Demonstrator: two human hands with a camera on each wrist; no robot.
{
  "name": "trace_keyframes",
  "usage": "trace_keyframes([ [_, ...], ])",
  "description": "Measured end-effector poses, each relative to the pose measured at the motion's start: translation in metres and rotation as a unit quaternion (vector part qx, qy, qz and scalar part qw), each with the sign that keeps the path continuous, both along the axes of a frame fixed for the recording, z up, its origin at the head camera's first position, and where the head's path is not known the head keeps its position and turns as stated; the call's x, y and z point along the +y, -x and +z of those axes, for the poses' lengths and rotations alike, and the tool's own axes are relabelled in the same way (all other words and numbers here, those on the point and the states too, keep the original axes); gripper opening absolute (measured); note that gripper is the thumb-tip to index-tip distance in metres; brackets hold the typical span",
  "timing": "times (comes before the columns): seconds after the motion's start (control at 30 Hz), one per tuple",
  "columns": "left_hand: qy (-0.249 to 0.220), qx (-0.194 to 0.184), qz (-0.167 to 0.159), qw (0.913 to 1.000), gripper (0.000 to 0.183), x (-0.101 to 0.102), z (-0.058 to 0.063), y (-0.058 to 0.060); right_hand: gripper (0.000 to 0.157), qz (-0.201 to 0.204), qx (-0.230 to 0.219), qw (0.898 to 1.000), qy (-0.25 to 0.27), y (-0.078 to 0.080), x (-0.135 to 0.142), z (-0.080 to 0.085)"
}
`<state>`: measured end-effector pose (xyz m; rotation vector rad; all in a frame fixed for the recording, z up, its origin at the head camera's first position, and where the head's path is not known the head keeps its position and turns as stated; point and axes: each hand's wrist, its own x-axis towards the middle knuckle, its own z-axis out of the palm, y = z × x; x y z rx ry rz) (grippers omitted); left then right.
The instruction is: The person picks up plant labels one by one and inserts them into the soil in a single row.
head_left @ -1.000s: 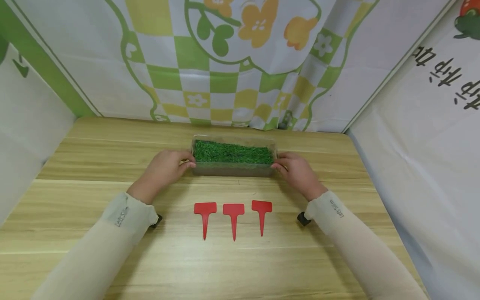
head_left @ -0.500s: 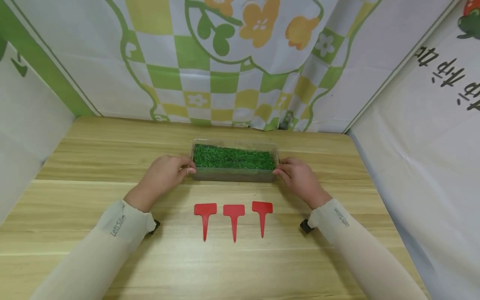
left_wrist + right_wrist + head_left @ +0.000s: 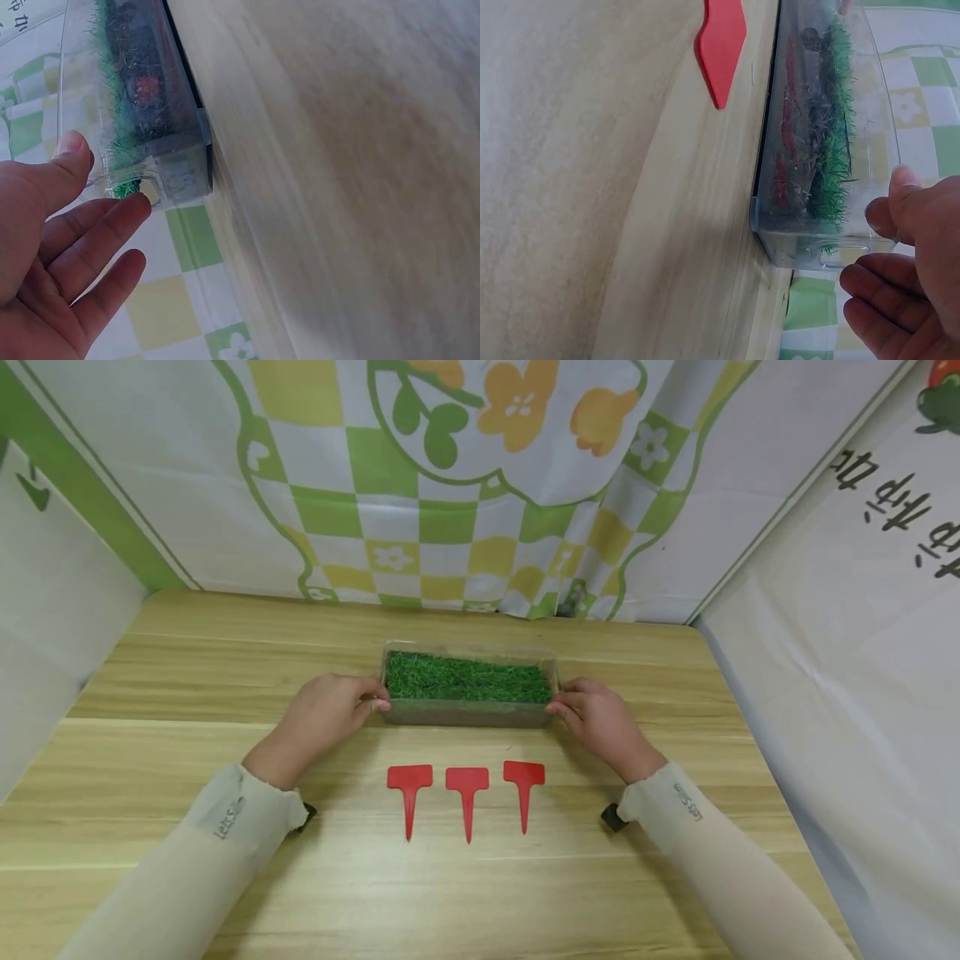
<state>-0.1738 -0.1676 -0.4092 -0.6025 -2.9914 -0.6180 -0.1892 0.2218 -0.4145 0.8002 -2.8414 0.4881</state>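
A clear plastic box (image 3: 465, 714) stands lengthwise on the table, with green artificial grass (image 3: 468, 677) filling its inside. My left hand (image 3: 326, 710) pinches the box's left end; in the left wrist view the thumb (image 3: 73, 150) lies at the rim and a finger reaches in by the end handle, the other fingers spread loosely. At the opposite end, my right hand (image 3: 600, 718) holds the box the same way, thumb (image 3: 904, 180) at the rim. Dark stuff and red patches show through the box's side under the grass in both wrist views.
Three red T-shaped plant labels (image 3: 467, 781) lie in a row on the wooden table (image 3: 480, 902), nearer to me than the box. A checked, flowered cloth (image 3: 450, 527) hangs behind the table, and white sheets (image 3: 847, 693) flank it.
Both hands have drawn the box a short way toward me, nearer to the red labels. Over the last half second it has barely moved. The labels lie as before.
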Motion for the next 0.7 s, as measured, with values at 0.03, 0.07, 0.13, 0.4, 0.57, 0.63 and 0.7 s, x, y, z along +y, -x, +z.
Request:
trace_keyframes([
  [0.03,0.002,-0.001,0.000,1.0000,0.015,0.0003,0.0001,0.0004,0.024,-0.001,0.001,1.000,-0.003,-0.0005,0.0000,0.0001],
  [0.07,0.003,-0.003,0.001,1.0000,0.015,0.0004,0.0003,0.0006,0.024,-0.002,0.001,1.000,-0.005,-0.0010,0.0000,0.0002],
  [0.13,0.004,-0.005,0.001,1.0000,0.015,0.0008,0.0011,0.0005,0.024,-0.003,0.000,1.000,-0.005,-0.0021,-0.0002,0.0002],
  [0.4,0.029,-0.009,0.000,0.9995,0.023,0.0025,0.0033,-0.0020,0.023,-0.005,0.008,1.000,-0.004,-0.0014,-0.0003,-0.0019],
  [0.57,0.040,-0.026,-0.013,0.9988,0.039,0.0011,0.0043,-0.0006,0.021,-0.003,0.010,1.000,-0.003,-0.0006,-0.0002,-0.0025],
  [0.63,0.024,-0.039,-0.014,0.9988,0.045,-0.0012,0.0048,0.0004,0.023,-0.002,0.010,1.000,-0.005,-0.0009,0.0002,-0.0027],
  [0.7,0.014,-0.050,-0.016,0.9985,0.050,-0.0034,0.0046,0.0024,0.024,-0.004,0.009,1.000,-0.005,-0.0016,0.0002,-0.0026],
])
